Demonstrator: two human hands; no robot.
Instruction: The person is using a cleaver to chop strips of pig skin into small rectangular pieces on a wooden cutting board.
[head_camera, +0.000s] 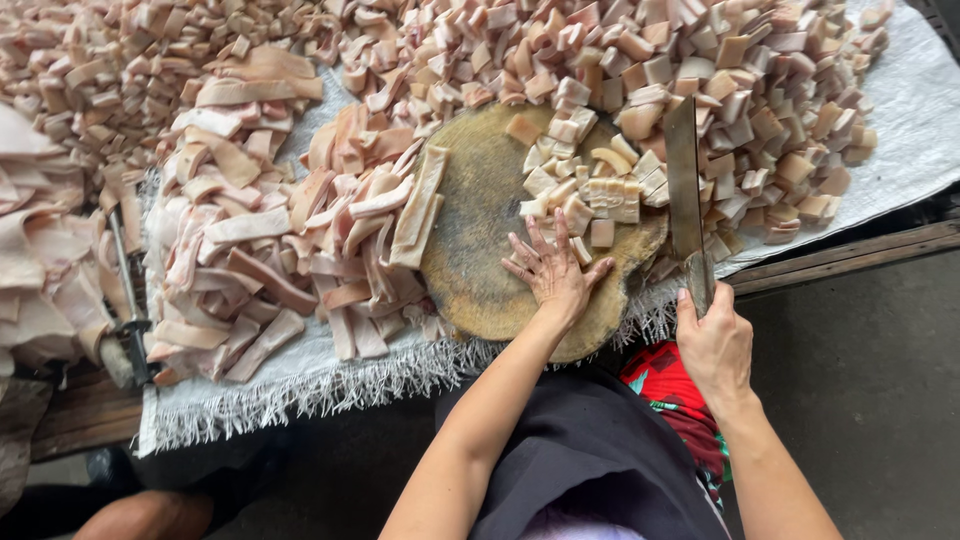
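My left hand (552, 270) lies flat with fingers spread on a round, worn wooden chopping board (480, 240), its fingertips next to a small heap of cut pale meat cubes (585, 185) on the board's far right side. My right hand (712, 345) grips the handle of a long cleaver (684, 180), whose blade points away from me along the board's right edge, over the cubes. A long strip of meat (420, 210) rests on the board's left edge.
A big pile of cut cubes (740, 90) fills the far right of the white woven cloth (920, 110). Long pale strips (280, 240) are heaped to the left. A second knife (125, 290) lies at the far left. A wooden table edge (850, 255) runs at right.
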